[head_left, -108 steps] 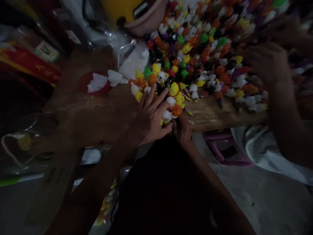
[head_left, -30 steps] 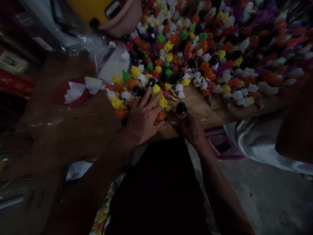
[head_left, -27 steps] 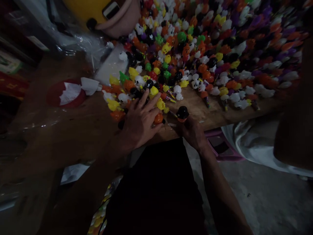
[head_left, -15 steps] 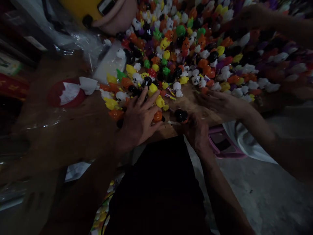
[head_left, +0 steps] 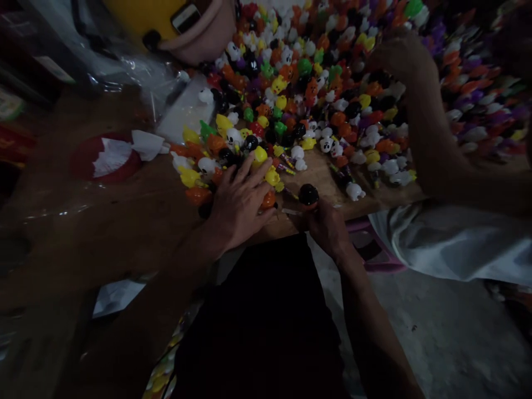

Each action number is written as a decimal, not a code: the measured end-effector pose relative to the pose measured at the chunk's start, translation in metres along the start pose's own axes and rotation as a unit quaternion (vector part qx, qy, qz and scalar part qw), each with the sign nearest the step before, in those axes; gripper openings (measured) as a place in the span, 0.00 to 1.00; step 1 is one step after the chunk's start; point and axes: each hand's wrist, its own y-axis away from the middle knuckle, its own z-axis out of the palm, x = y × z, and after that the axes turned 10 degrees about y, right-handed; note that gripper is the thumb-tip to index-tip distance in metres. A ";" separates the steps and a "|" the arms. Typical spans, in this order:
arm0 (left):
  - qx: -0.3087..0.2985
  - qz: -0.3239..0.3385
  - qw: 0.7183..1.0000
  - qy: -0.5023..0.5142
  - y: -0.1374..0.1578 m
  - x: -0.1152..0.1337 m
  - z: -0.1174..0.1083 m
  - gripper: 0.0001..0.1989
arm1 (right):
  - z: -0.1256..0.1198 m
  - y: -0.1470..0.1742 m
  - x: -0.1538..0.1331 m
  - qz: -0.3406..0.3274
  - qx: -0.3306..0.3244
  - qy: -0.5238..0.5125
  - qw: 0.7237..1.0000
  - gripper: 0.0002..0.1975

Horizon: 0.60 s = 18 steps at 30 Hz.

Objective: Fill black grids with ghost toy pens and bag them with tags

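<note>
My left hand (head_left: pixel 241 202) lies with fingers spread over several small plastic figures at the table's front. A yellow figure (head_left: pixel 260 155) shows just beyond its fingertips, and an orange one (head_left: pixel 268 199) lies beside the thumb. My right hand (head_left: pixel 328 224) is closed around a small plastic figure with a shiny black round top (head_left: pixel 308 194), near the table edge. Its lower part is hidden in the fingers. Between the hands, a thin patterned stick (head_left: pixel 290 192) lies on the wood. A white figure (head_left: pixel 355 192) lies right of my right hand.
A large heap of colourful figures (head_left: pixel 286 100) covers the back of the wooden table (head_left: pixel 137 227). At the left stand a red dish (head_left: pixel 83 160) with white paper and a pink tub (head_left: pixel 208 36). A co-worker's arm (head_left: pixel 432 122) reaches over the heap from the right.
The co-worker's near hand has left the table edge, where a white figure now lies; an arm now reaches over the heap. My right hand has shifted slightly left with the black-topped figure.
</note>
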 end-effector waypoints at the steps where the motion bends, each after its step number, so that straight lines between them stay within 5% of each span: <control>1: 0.002 0.001 1.000 0.001 0.001 0.000 0.000 0.09 | -0.002 -0.001 0.001 0.009 -0.012 -0.004 1.000 0.08; 8: 0.036 0.015 0.999 -0.015 0.007 0.001 0.000 0.09 | -0.005 -0.003 0.010 0.028 -0.076 -0.169 0.982 0.13; 18: 0.030 -0.014 0.999 -0.007 0.006 0.007 -0.001 0.08 | -0.004 0.000 0.002 0.013 -0.028 -0.221 0.975 0.13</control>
